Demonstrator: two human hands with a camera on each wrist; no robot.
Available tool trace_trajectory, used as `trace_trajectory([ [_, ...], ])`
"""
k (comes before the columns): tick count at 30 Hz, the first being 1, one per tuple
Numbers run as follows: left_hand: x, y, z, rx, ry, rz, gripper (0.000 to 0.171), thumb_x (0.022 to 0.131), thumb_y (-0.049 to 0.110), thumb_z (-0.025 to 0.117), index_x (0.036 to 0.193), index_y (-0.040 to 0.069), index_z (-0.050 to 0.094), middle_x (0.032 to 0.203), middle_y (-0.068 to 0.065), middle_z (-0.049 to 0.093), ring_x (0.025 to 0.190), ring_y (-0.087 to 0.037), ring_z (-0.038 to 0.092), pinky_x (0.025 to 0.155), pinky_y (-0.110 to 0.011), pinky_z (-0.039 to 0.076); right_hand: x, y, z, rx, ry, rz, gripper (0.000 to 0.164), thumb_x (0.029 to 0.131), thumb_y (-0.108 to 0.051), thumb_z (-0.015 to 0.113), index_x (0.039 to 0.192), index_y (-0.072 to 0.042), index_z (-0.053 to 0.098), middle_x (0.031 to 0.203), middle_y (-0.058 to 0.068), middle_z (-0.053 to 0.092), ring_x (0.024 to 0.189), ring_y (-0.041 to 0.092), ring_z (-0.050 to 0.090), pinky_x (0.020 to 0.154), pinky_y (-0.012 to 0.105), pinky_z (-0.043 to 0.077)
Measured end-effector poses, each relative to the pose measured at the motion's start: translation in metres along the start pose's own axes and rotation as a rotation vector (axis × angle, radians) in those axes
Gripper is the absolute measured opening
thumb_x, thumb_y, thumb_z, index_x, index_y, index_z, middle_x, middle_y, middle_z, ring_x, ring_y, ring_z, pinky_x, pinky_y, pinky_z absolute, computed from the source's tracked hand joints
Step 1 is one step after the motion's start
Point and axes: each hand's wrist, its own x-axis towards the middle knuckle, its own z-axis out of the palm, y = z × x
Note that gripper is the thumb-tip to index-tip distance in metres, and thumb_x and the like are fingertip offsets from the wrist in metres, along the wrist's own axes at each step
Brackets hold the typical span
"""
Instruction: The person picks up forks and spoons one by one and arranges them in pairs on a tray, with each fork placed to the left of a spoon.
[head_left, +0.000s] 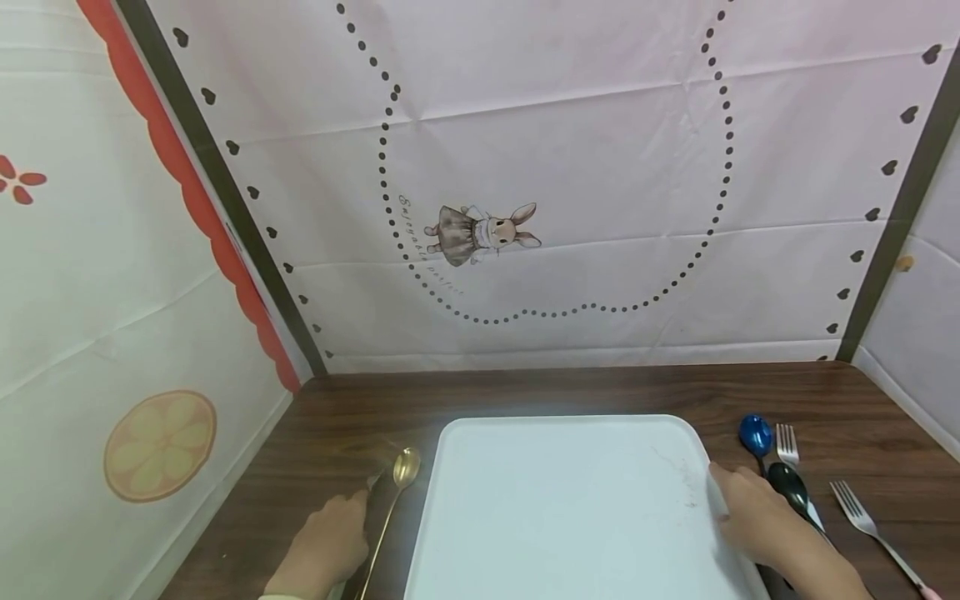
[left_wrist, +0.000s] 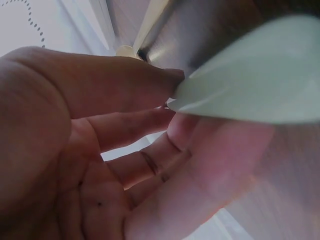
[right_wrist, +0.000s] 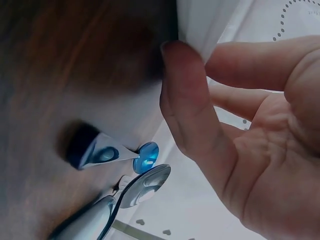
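Observation:
A large white tray lies on the dark wood table in the head view. At its right edge, my right hand pinches the rim between thumb and index finger; the right wrist view shows the tray's pale edge there. My left hand is left of the tray. Its thumb and fingers pinch the pale green handle of a utensil whose metal tip is blurred, so I cannot tell its kind. A long gold spoon lies between the left hand and the tray.
Right of the tray lie a blue spoon, a black spoon, a silver fork and a pink-handled fork. White printed cloth walls enclose the table at the back and both sides.

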Motion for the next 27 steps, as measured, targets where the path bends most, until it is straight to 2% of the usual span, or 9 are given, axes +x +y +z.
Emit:
trace_trajectory([
  [3,0.0005,-0.0006,-0.0012,-0.021,0.026,0.008,0.049,0.070,-0.003,0.056,0.118,-0.008,0.052,0.091,-0.022,0.061,0.075,-0.034,0.058,0.064,-0.055,0.052,0.0005,0.0012,0.0003,0.004,0.000,0.001,0.062,0.072,0.000,0.070,0.124,0.019,0.042,0.103,0.034,0.052,0.092,0.039,0.055,0.075,0.053,0.051],
  [6,0.0019,-0.0016,-0.0019,-0.042,0.060,0.014,0.039,0.066,0.000,0.058,0.105,-0.005,0.057,0.078,-0.015,0.061,0.065,-0.028,0.056,0.057,-0.052,0.051,0.0009,0.0019,0.0003,0.017,-0.006,0.013,0.062,0.072,0.001,0.070,0.125,0.018,0.041,0.103,0.033,0.052,0.086,0.033,0.056,0.073,0.050,0.052],
  [9,0.0026,-0.0023,-0.0025,-0.061,0.065,0.000,0.034,0.065,0.004,0.060,0.099,-0.005,0.057,0.075,-0.013,0.060,0.062,-0.028,0.054,0.053,-0.050,0.049,0.0014,0.0021,0.0002,0.037,-0.019,0.033,0.062,0.073,0.001,0.068,0.126,0.018,0.040,0.102,0.031,0.053,0.079,0.026,0.055,0.069,0.047,0.054],
  [13,0.0017,-0.0021,-0.0030,-0.086,0.059,-0.017,0.047,0.065,0.006,0.061,0.110,-0.006,0.056,0.088,-0.022,0.063,0.067,-0.034,0.057,0.057,-0.056,0.051,0.0016,0.0021,0.0004,0.055,-0.035,0.049,0.061,0.074,0.002,0.066,0.126,0.018,0.039,0.102,0.032,0.052,0.077,0.025,0.054,0.069,0.046,0.054],
  [20,-0.0017,-0.0028,-0.0007,-0.123,0.053,-0.019,0.052,0.060,0.005,0.063,0.111,-0.003,0.054,0.079,-0.014,0.062,0.063,-0.028,0.054,0.054,-0.051,0.050,-0.0003,0.0042,0.0049,0.083,-0.037,0.053,0.062,0.073,0.003,0.066,0.126,0.019,0.039,0.104,0.037,0.050,0.077,0.027,0.055,0.063,0.042,0.055],
  [23,-0.0027,-0.0022,-0.0008,-0.120,0.053,-0.008,0.064,0.059,0.004,0.065,0.120,-0.004,0.050,0.085,-0.016,0.063,0.067,-0.030,0.056,0.057,-0.054,0.051,0.0006,0.0042,0.0039,0.089,-0.047,0.057,0.062,0.074,0.003,0.065,0.127,0.018,0.038,0.108,0.039,0.048,0.077,0.027,0.054,0.062,0.040,0.055],
  [27,-0.0037,-0.0012,-0.0022,-0.120,0.057,0.012,0.070,0.058,0.004,0.066,0.124,-0.004,0.047,0.091,-0.019,0.064,0.073,-0.034,0.059,0.060,-0.056,0.051,0.0022,0.0039,0.0013,0.095,-0.057,0.046,0.062,0.074,0.004,0.062,0.129,0.018,0.036,0.112,0.041,0.046,0.080,0.028,0.053,0.061,0.039,0.053],
])
